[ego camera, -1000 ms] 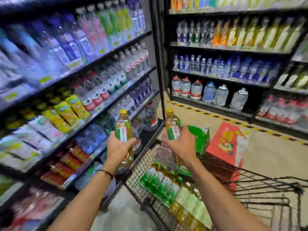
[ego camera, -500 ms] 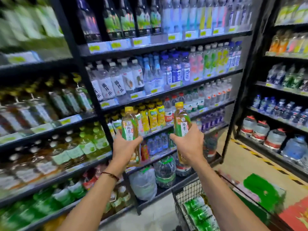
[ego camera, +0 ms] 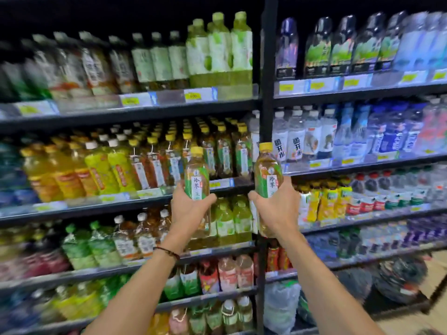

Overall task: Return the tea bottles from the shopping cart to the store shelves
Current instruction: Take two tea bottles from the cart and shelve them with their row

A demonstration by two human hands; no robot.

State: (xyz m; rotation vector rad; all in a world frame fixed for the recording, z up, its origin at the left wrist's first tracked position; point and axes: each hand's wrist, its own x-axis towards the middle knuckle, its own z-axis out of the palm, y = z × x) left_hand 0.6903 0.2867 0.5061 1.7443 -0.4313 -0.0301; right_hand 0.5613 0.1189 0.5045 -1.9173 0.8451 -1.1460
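I have one tea bottle in each hand, both held up in front of the shelves (ego camera: 145,112). My left hand (ego camera: 191,210) is clasped round the lower half of the left bottle (ego camera: 196,175): thumb on its right side, fingers curled round the left edge. Its long axis runs close to vertical, with the yellow cap up, the base down behind my palm and the green-and-white label facing me. It sits before the price strip (ego camera: 221,183) of the middle shelf, just below a tea row (ego camera: 225,151) with matching yellow caps.

My right hand (ego camera: 278,210) grasps the right bottle (ego camera: 267,170) the same way, thumb on the left and fingers wrapped round the right side. That bottle is also upright, cap on top and label toward me. It lines up with the black post (ego camera: 268,93) that divides the two bays, its cap overlapping the post.

The two bottles are level with each other and apart, not touching. A dark wristband (ego camera: 168,252) circles my left wrist. The shelf edges to the far left and right are blurred.
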